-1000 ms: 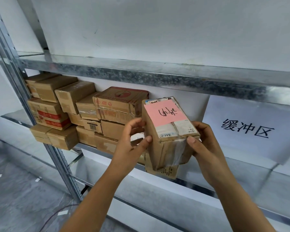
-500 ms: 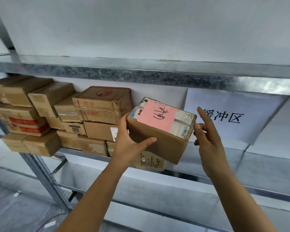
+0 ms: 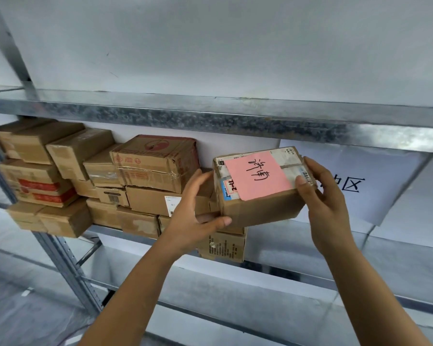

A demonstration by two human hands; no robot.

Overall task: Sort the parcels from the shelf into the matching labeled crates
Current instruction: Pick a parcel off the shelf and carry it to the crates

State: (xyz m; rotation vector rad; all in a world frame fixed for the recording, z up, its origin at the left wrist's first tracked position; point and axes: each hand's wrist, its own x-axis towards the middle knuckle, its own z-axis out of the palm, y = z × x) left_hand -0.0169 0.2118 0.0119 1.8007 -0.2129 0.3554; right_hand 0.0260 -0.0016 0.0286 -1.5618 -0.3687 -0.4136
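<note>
A person holds one cardboard parcel (image 3: 260,211) in both hands in front of the metal shelf (image 3: 273,267), at the right end of the stacked boxes (image 3: 145,176). The parcel tilts, its top face turned toward the camera, and a pink label (image 3: 258,178) with handwritten characters covers most of that face.

The left hand (image 3: 193,221) cups the parcel's left end. Its fingers (image 3: 200,178) are spread up the side, and its thumb is pressed under the lower front edge. The right hand (image 3: 328,196) grips the right end, with the thumb (image 3: 301,182) lying on the top face at the label's right edge and the other fingers curled behind.

The parcel's upper edge sits below the upper shelf beam (image 3: 210,116), with a gap of white wall between them. Just beneath its left corner, a printed carton (image 3: 223,245) juts over the shelf's front edge. The stack fills the bay from the left upright (image 3: 68,260) to the parcel, two and three boxes high. Right of the hands, a white sign (image 3: 375,191) with black characters leans at the back of the shelf.
</note>
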